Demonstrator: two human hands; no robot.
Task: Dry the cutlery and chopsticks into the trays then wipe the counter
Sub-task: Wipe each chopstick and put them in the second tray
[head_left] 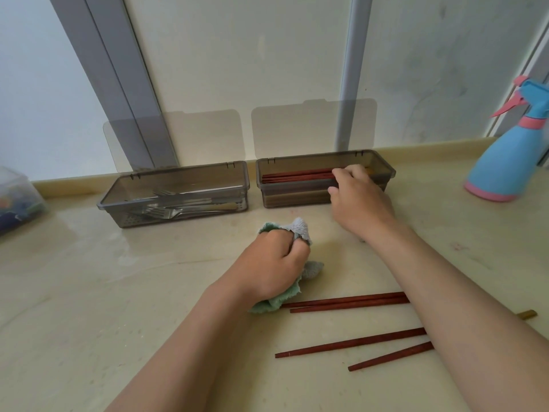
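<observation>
Head view. Reaches the right hand (pixel 359 197) forward into the right tray (pixel 383 173), fingers bent down over the right ends of the stored chopsticks (pixel 297 176). Cannot tell whether pinching them or only pressing them level. Grips a bunched green-and-grey cloth (pixel 298 228) in the left hand (pixel 273 263), fingers curled tight round it, low over the counter (pixel 118 292) between the trays and the body.

Left to dry, judging by the layout: four loose chopsticks (pixel 347 303), dark red-brown and slim, narrowing toward the left, flat on the counter near the body. Long axes roughly left to right, the two lower ones slanting up to the right. Upper pair side by side and touching, lower two apart. Right ends hidden under the right forearm.

Left tips of the upper pair just beside the cloth's hanging edge, so left hand nearer. Right hand well apart, away at the tray, needing to draw back toward the body. Probably calls for a pick from above across the shafts, then a pull through the cloth along their length.

Left tray (pixel 178 217) already holding forks (pixel 175 203). Both lids (pixel 312 129) up against the wall. Spray bottle (pixel 505 153) standing at far right.
</observation>
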